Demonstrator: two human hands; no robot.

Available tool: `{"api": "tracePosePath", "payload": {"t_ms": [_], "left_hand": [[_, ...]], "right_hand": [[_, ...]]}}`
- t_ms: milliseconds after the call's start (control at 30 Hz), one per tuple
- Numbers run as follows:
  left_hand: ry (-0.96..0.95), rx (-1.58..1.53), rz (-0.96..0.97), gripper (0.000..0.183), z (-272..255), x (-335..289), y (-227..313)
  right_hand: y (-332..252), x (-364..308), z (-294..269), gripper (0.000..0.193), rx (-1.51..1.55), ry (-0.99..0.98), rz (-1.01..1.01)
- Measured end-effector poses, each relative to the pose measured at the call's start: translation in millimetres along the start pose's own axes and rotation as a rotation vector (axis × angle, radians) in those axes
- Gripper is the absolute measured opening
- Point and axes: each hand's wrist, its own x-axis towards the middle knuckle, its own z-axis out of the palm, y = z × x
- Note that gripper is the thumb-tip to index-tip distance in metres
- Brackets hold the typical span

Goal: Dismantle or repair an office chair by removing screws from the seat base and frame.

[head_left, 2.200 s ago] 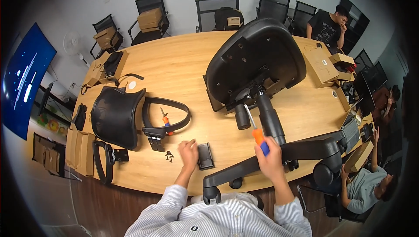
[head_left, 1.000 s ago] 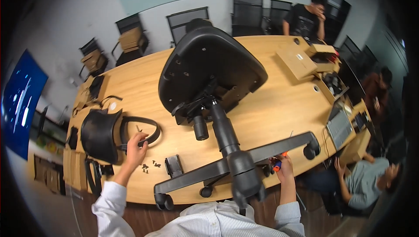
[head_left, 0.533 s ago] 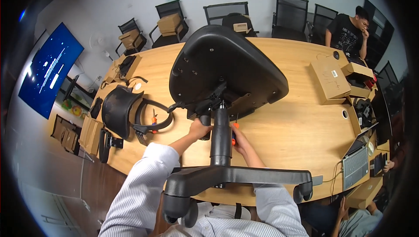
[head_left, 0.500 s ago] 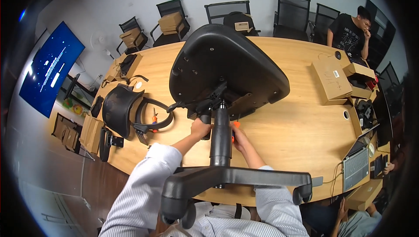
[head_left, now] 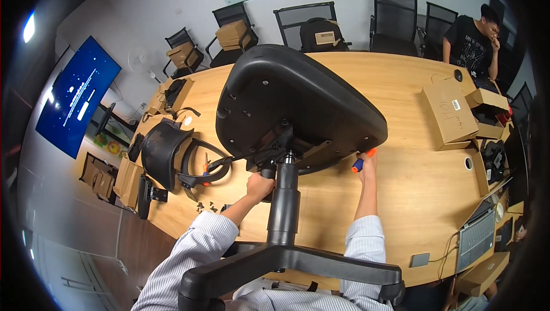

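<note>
An office chair stands upside-down-tilted over the table, its black seat (head_left: 298, 99) showing its underside with the metal mechanism. From there a black column (head_left: 283, 210) runs down toward me to the wheeled base (head_left: 332, 265). Below the mechanism, my left hand (head_left: 259, 187) is closed around a black cylindrical knob (head_left: 267, 171) beside the column. Near the seat's right edge, my right hand (head_left: 368, 167) grips a tool with an orange-and-blue handle (head_left: 358, 166); its working end is hidden.
Left on the wooden table (head_left: 412, 208) lie a black backrest (head_left: 157, 147), a looped armrest (head_left: 223, 169), an orange-handled tool (head_left: 205, 169) and several screws (head_left: 211, 204). At right are a cardboard box (head_left: 450, 113) and a laptop (head_left: 476, 239). A person (head_left: 471, 44) is at the far right.
My right hand has moved right, away from the column to the seat's right edge, carrying the orange-and-blue tool. The left hand stays on the knob. The base has shifted slightly left and down.
</note>
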Motion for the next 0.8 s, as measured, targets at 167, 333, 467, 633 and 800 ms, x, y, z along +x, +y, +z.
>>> {"api": "tracePosePath", "payload": {"t_ms": [167, 333, 467, 633, 800], "left_hand": [[-0.049, -0.066, 0.017, 0.036, 8, 4, -1], [-0.087, -0.074, 0.033, 0.037, 5, 2, -4], [-0.102, -0.157, 0.072, 0.04, 6, -12, 1], [-0.166, -0.271, 0.088, 0.035, 2, -30, -5], [-0.188, -0.5, 0.064, 0.034, 21, -35, -10]], "right_hand": [[10, -3, 3, 0.047, 0.313, -0.082, 0.186], [-44, -7, 42, 0.04, 0.146, -0.268, 0.006], [-72, -13, 63, 0.044, 0.129, -0.292, -0.076], [-109, -30, 87, 0.053, 0.129, -0.312, -0.153], [-138, -24, 97, 0.057, 0.002, -0.422, -0.199]]}}
